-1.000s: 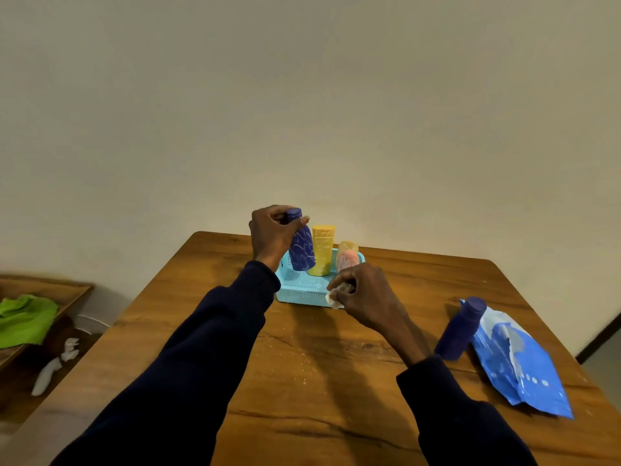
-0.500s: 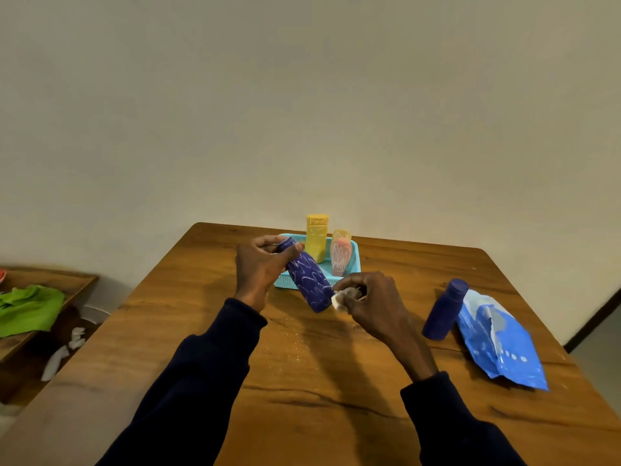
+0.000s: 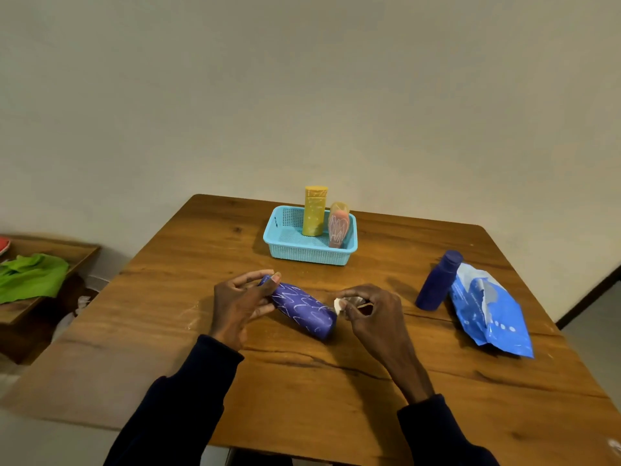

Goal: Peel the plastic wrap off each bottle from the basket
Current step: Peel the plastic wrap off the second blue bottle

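Note:
A purple bottle (image 3: 302,309) with white scribbles under its wrap lies tilted on the wooden table (image 3: 302,381). My left hand (image 3: 240,302) holds its cap end. My right hand (image 3: 368,311) is just past the bottle's base, fingers pinched on a small white wad (image 3: 339,306). Behind them stands a light blue basket (image 3: 279,238) holding an upright yellow bottle (image 3: 315,210) and a leaning pink bottle (image 3: 338,225), both wrapped. A plain dark blue bottle (image 3: 437,280) stands at the right.
A blue plastic bag (image 3: 490,311) lies beside the plain bottle near the table's right edge. A low wooden shelf with a green cloth (image 3: 32,277) sits to the left, below table height. A wall rises behind the table.
My left hand lifted the purple bottle out of the basket and brought it down toward me onto the table. My right hand moved back from the basket with the white wad.

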